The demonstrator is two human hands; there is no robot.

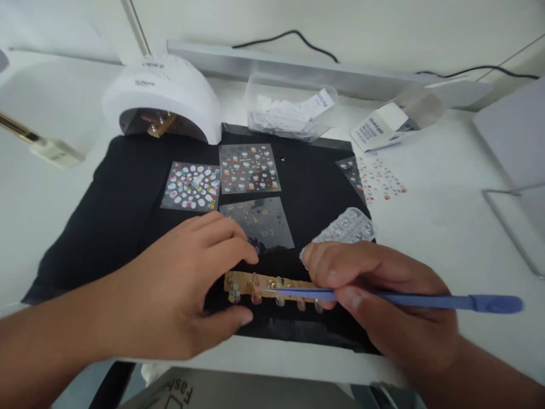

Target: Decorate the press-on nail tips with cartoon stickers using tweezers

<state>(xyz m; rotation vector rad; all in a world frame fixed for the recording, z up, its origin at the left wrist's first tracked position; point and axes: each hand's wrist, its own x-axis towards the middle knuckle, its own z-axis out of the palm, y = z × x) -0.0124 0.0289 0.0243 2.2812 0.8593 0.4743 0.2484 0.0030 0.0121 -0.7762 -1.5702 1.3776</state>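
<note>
A golden strip [264,282] with several artificial nail tips lies on a black mat [106,210] near the table's front edge. My left hand [179,289] rests at the strip's left end, fingers curled around it and touching it. My right hand [383,295] grips a thin blue tool [426,299] like a pen. The tool's tip points left and lies over the nail tips. Behind the strip sit three sticker sheets: a colourful one [191,186], a second colourful one [249,168], and a darker one [258,221].
A white nail lamp [164,96] stands at the back left. A clear plastic box [289,111] with paper slips sits behind the mat. A blister pack [351,226], a further sticker sheet [377,177] and a white packet [378,129] lie to the right.
</note>
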